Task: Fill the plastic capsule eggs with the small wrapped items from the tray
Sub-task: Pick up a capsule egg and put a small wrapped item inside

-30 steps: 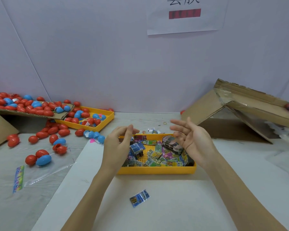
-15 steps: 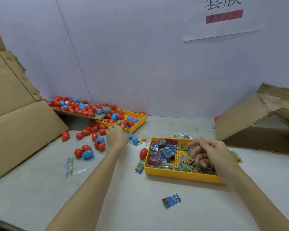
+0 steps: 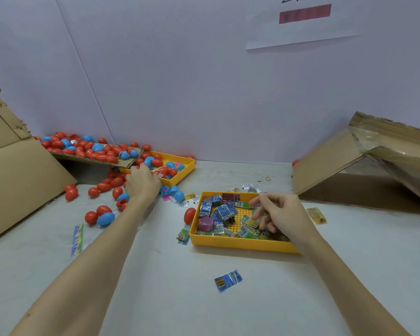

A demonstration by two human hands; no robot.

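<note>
Step in hand, by judgement: fetching parts. The left hand (image 3: 142, 184) lay among the capsule eggs (image 3: 100, 151) at the far tray (image 3: 184, 169), far left on the desk (image 3: 155, 287); its grip could not be told. The right hand (image 3: 280, 212), fingers curled, picked among the wrapped items (image 3: 224, 212) in the near tray (image 3: 238, 243); whether it pinched one was unclear. Next move calls for lifting one egg and one item together. Half a second earlier, the left hand was short of the far tray.

two yellow trays (image 3: 240, 243), dozens of capsule eggs (image 3: 102, 156), two hands (image 3: 280, 212)
</note>
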